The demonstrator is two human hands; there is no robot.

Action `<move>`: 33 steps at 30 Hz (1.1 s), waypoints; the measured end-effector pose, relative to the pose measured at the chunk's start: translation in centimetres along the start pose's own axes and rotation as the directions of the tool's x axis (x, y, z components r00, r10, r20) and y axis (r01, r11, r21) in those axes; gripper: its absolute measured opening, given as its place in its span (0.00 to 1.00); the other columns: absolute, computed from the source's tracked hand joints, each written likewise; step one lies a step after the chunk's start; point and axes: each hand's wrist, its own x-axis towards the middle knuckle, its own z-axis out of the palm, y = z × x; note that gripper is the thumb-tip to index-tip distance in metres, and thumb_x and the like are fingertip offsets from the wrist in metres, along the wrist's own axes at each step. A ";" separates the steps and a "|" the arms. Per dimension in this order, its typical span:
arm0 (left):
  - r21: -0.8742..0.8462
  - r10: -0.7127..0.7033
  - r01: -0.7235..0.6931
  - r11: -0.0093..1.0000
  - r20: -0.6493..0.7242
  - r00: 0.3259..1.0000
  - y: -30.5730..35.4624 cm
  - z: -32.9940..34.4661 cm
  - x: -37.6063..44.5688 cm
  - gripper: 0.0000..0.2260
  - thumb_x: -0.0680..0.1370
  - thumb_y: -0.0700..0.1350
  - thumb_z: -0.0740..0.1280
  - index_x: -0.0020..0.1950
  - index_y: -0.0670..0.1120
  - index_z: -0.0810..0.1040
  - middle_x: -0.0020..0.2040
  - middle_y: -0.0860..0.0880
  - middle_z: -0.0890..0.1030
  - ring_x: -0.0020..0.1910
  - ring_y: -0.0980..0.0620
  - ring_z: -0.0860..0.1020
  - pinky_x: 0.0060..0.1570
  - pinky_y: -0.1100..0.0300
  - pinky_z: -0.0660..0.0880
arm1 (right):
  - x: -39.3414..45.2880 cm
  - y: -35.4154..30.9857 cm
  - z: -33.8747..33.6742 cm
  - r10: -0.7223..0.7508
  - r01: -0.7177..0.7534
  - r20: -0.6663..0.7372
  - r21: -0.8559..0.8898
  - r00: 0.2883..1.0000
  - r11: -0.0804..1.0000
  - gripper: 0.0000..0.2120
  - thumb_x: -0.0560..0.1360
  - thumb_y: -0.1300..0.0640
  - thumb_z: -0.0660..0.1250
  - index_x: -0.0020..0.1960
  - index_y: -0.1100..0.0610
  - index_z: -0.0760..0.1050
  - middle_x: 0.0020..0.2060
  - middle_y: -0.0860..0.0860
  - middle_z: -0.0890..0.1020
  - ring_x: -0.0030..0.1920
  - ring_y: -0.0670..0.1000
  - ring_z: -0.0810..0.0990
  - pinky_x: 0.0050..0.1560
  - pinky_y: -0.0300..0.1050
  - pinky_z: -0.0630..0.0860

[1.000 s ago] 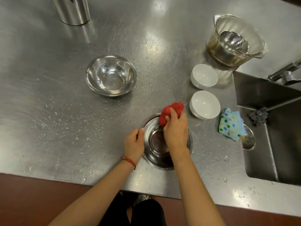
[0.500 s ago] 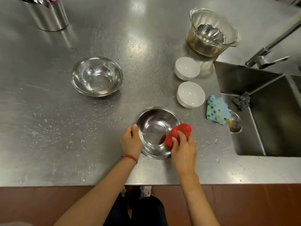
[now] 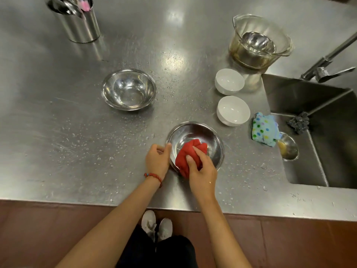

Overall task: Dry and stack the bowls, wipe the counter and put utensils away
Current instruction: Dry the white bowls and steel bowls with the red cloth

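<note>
At the wet stainless-steel worktop [image 3: 58, 132], the right hand [image 3: 201, 171] clutches a bunched red cloth [image 3: 188, 155] inside a round steel bowl [image 3: 210, 135] near the front edge; the left hand [image 3: 157, 159] grips its rim.

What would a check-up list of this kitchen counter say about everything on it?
Surface: stainless steel counter, dotted with water droplets.
Job's things: near steel bowl being wiped inside with a crumpled red cloth; second steel bowl apart to the left; two small white bowls unstacked; steel utensil holder with utensils at the back.
Clutter: clear glass bowl with liquid; polka-dot blue cloth at the sink edge; dark scrubber.
Hands: left hand holds the near bowl's rim; right hand grips the red cloth.
Cables: nothing seen.
Surroundings: sink and tap on the right; brown floor below.
</note>
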 end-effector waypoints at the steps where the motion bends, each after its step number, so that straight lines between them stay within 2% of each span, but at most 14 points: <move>1: 0.009 0.014 -0.014 1.000 0.000 1.000 0.0 -0.6 0.0 0.14 0.74 0.47 0.67 0.32 0.49 0.67 0.28 0.50 0.71 0.33 0.48 0.71 0.39 0.54 0.71 | 0.2 -0.2 0.1 -0.002 0.001 0.008 0.023 1.000 1.000 0.16 0.73 0.57 0.68 0.60 0.55 0.76 0.59 0.55 0.78 0.59 0.50 0.74 0.63 0.44 0.68; 4: 0.065 0.119 -0.118 0.991 -0.009 0.993 0.5 -2.8 0.4 0.08 0.74 0.47 0.67 0.38 0.47 0.73 0.33 0.49 0.76 0.34 0.49 0.75 0.38 0.58 0.73 | 1.2 -1.0 0.7 -0.029 0.028 0.020 0.043 0.999 0.999 0.15 0.73 0.58 0.68 0.59 0.55 0.77 0.58 0.55 0.79 0.59 0.52 0.75 0.63 0.47 0.69; 6: 0.105 0.184 -0.181 0.978 -0.025 0.983 1.1 -4.6 1.4 0.05 0.75 0.47 0.67 0.42 0.46 0.75 0.36 0.49 0.77 0.36 0.51 0.75 0.37 0.61 0.72 | 2.0 -1.8 1.6 -0.052 0.051 0.029 0.038 0.998 0.998 0.15 0.72 0.57 0.69 0.59 0.54 0.77 0.56 0.54 0.80 0.55 0.50 0.75 0.59 0.42 0.68; 8: 0.104 0.214 -0.210 0.972 -0.033 0.976 1.8 -6.5 2.9 0.05 0.75 0.45 0.67 0.44 0.44 0.77 0.39 0.47 0.78 0.38 0.51 0.75 0.40 0.59 0.73 | 2.7 -2.9 2.7 -0.082 0.079 0.064 0.037 0.995 0.996 0.15 0.72 0.56 0.69 0.59 0.53 0.77 0.55 0.52 0.80 0.53 0.46 0.75 0.54 0.34 0.66; 10: 0.105 0.238 -0.231 0.967 -0.061 0.969 2.6 -8.6 5.0 0.04 0.75 0.43 0.66 0.44 0.43 0.77 0.41 0.45 0.78 0.38 0.51 0.74 0.41 0.57 0.73 | 3.6 -4.1 4.2 -0.111 0.106 0.092 0.056 0.990 0.993 0.15 0.73 0.56 0.68 0.59 0.51 0.76 0.53 0.50 0.79 0.52 0.46 0.75 0.52 0.32 0.66; 13: 0.124 0.258 -0.244 0.962 -0.118 0.959 3.2 -11.5 8.6 0.03 0.75 0.43 0.66 0.45 0.43 0.77 0.42 0.45 0.77 0.38 0.53 0.73 0.42 0.61 0.70 | 5.3 -6.0 7.0 -0.132 0.121 0.115 0.104 0.985 0.987 0.15 0.72 0.56 0.69 0.58 0.50 0.77 0.52 0.50 0.80 0.50 0.47 0.76 0.54 0.37 0.70; 15: 0.105 0.239 -0.226 0.969 -0.136 0.962 3.6 -13.1 11.3 0.04 0.75 0.44 0.66 0.46 0.44 0.76 0.42 0.46 0.76 0.39 0.53 0.72 0.44 0.60 0.71 | 6.8 -7.4 9.3 -0.150 0.138 0.120 0.104 0.981 0.985 0.15 0.72 0.56 0.69 0.59 0.50 0.77 0.51 0.49 0.79 0.50 0.45 0.76 0.52 0.32 0.70; 17: 0.094 0.211 -0.199 0.976 -0.143 0.967 3.9 -14.2 13.9 0.05 0.75 0.44 0.66 0.48 0.43 0.76 0.39 0.49 0.75 0.37 0.56 0.72 0.41 0.67 0.70 | 8.3 -8.6 11.6 -0.161 0.152 0.113 0.086 0.980 0.985 0.15 0.73 0.56 0.69 0.59 0.50 0.77 0.51 0.48 0.79 0.49 0.44 0.76 0.50 0.27 0.68; 19: 0.111 0.187 -0.174 0.978 -0.118 0.975 4.4 -15.0 16.6 0.08 0.76 0.45 0.65 0.52 0.43 0.75 0.38 0.53 0.74 0.36 0.58 0.72 0.36 0.73 0.66 | 10.0 -9.6 14.0 -0.148 0.140 0.099 0.090 0.984 0.986 0.15 0.73 0.56 0.69 0.59 0.51 0.77 0.52 0.50 0.80 0.50 0.46 0.76 0.52 0.32 0.70; 22: 0.135 0.151 -0.144 0.980 -0.041 0.988 4.9 -15.0 19.7 0.11 0.77 0.47 0.64 0.55 0.42 0.73 0.43 0.50 0.75 0.39 0.55 0.73 0.37 0.67 0.67 | 12.2 -10.8 16.7 -0.119 0.111 0.096 0.077 0.988 0.991 0.15 0.73 0.57 0.69 0.60 0.52 0.76 0.55 0.53 0.80 0.53 0.50 0.77 0.55 0.39 0.71; 26: 0.095 0.082 -0.080 0.992 -0.015 0.997 5.3 -14.0 22.4 0.10 0.77 0.48 0.62 0.55 0.43 0.71 0.41 0.52 0.74 0.35 0.63 0.71 0.34 0.70 0.65 | 14.6 -11.5 19.0 -0.089 0.091 0.099 -0.016 0.991 0.996 0.17 0.73 0.56 0.68 0.61 0.52 0.75 0.60 0.54 0.78 0.58 0.52 0.75 0.60 0.43 0.71; 28: 0.058 0.041 -0.039 0.998 -0.037 0.998 5.3 -13.5 23.3 0.11 0.78 0.49 0.62 0.53 0.43 0.71 0.39 0.52 0.75 0.35 0.60 0.72 0.37 0.65 0.67 | 15.9 -11.7 19.9 -0.078 0.094 0.134 -0.119 0.988 0.988 0.19 0.74 0.57 0.67 0.64 0.52 0.73 0.61 0.55 0.76 0.60 0.54 0.74 0.62 0.47 0.70; 30: 0.061 0.028 -0.025 0.998 -0.062 0.998 5.3 -13.0 24.2 0.09 0.78 0.49 0.61 0.48 0.43 0.71 0.37 0.52 0.74 0.35 0.56 0.72 0.39 0.62 0.68 | 17.0 -11.9 20.9 -0.033 0.096 0.217 -0.284 0.976 0.954 0.21 0.75 0.57 0.65 0.68 0.52 0.68 0.62 0.57 0.74 0.61 0.57 0.73 0.64 0.51 0.69; 33: 0.093 0.047 -0.040 0.995 -0.082 0.996 5.2 -12.3 25.1 0.12 0.79 0.48 0.60 0.35 0.48 0.67 0.32 0.54 0.70 0.31 0.58 0.68 0.30 0.66 0.64 | 18.0 -11.9 22.2 0.053 0.123 0.311 -0.521 0.949 0.845 0.22 0.77 0.57 0.62 0.69 0.52 0.66 0.65 0.58 0.71 0.62 0.59 0.73 0.63 0.53 0.68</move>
